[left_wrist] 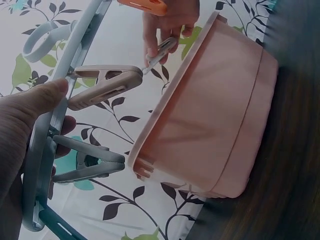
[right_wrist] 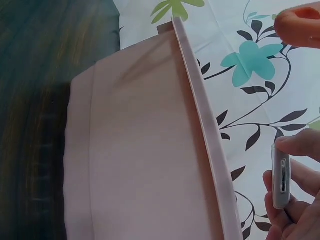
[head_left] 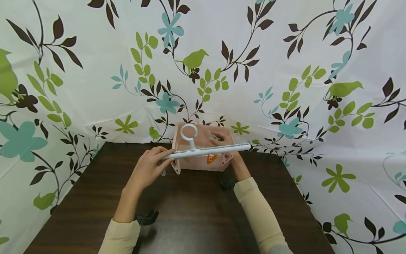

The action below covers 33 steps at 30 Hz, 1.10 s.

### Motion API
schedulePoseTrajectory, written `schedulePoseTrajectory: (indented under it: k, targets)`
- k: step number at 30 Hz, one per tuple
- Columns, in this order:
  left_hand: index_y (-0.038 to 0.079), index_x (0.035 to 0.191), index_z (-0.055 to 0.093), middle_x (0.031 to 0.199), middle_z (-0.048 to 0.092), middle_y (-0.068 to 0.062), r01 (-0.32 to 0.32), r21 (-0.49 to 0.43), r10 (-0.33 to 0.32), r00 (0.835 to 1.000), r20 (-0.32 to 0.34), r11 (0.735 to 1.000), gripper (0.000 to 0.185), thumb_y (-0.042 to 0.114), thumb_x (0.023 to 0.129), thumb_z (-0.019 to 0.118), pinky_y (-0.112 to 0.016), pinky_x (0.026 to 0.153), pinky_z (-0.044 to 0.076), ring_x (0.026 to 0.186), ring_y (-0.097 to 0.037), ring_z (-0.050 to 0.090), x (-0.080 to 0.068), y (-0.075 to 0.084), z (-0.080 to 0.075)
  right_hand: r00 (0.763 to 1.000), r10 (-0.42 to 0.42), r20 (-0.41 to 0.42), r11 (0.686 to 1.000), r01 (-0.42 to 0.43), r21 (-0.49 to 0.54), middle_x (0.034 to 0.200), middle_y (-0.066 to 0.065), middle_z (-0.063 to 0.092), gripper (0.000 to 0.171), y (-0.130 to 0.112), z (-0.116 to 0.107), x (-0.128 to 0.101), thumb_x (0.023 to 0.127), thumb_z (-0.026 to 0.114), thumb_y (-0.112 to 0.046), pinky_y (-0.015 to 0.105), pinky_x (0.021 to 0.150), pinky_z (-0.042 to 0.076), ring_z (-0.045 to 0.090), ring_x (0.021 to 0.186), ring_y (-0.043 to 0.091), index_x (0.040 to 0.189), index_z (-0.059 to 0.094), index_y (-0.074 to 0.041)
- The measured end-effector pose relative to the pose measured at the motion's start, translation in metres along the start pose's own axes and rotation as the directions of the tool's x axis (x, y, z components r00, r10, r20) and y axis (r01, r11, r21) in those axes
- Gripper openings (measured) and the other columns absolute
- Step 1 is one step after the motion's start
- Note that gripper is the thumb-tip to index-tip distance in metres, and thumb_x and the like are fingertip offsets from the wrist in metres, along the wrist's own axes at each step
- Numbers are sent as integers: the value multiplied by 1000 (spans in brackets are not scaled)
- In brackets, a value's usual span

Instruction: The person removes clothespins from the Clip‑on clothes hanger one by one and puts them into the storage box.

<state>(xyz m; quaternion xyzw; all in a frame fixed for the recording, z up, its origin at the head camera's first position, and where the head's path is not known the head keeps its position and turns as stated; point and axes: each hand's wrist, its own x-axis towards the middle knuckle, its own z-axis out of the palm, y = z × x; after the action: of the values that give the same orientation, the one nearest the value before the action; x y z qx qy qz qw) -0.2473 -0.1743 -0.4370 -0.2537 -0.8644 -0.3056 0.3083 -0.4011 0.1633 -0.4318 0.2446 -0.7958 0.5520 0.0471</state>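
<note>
My left hand [head_left: 149, 168] grips the white clip hanger [head_left: 206, 151] over the pink basket [head_left: 203, 148] at the table's [head_left: 190, 211] far edge. My right hand [head_left: 223, 139] pinches a grey clothespin [right_wrist: 281, 176]. Next, I judge, it goes onto the hanger, needing alignment.

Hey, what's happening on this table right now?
A person holds a white clip hanger over a pink plastic basket on the dark wooden table. The left hand grips the hanger's end, and the right hand pinches a grey clothespin above the basket. Pink, grey and orange pegs hang from the bar.
</note>
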Motion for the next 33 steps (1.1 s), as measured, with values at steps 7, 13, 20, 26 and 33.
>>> schedulePoseTrajectory:
  k: [7, 13, 20, 26, 33]
  targets:
    - [20, 137, 77, 114, 72, -2, 8, 10, -8, 1000, 3, 1000, 43, 20, 95, 85, -43, 82, 46, 88, -19, 61, -1, -1, 0, 994, 105, -23, 990, -106, -97, 127, 32, 68, 54, -8, 3, -1, 100, 74, -15, 23, 74, 57, 69, 87, 15, 148, 61, 6]
    - [20, 138, 76, 116, 72, -2, 20, 12, -21, 1000, 14, 1000, 42, 22, 96, 83, -45, 83, 47, 90, -20, 62, -1, -1, 0, 990, 137, -18, 986, -138, -93, 126, 31, 67, 50, -10, 4, -4, 101, 72, -16, 23, 72, 57, 71, 89, 26, 145, 63, 5]
    - [19, 138, 76, 115, 71, -2, 17, 3, -17, 1000, 8, 1000, 42, 23, 97, 82, -44, 83, 46, 90, -20, 62, 0, 1, -1, 988, 129, -86, 990, -133, -42, 133, 30, 68, 40, -27, 4, -11, 102, 72, -17, 21, 73, 55, 72, 97, 40, 137, 70, 2]
    - [20, 139, 75, 113, 71, -1, 9, -7, -9, 1000, 8, 1000, 43, 20, 96, 83, -42, 82, 45, 89, -20, 62, 2, 0, 1, 962, 168, -214, 971, -124, 204, 114, 1, 73, 24, -53, 8, -34, 106, 67, -11, 19, 76, 48, 59, 90, 10, 124, 76, 1]
    - [18, 138, 76, 112, 71, -1, 24, -10, -24, 1000, 1, 1000, 43, 19, 96, 83, -43, 82, 45, 89, -20, 63, 2, -1, 0, 946, 213, -244, 936, -127, 328, 113, -5, 68, 23, -71, 8, -62, 109, 65, -26, 30, 88, 45, 57, 99, 15, 121, 76, -9]
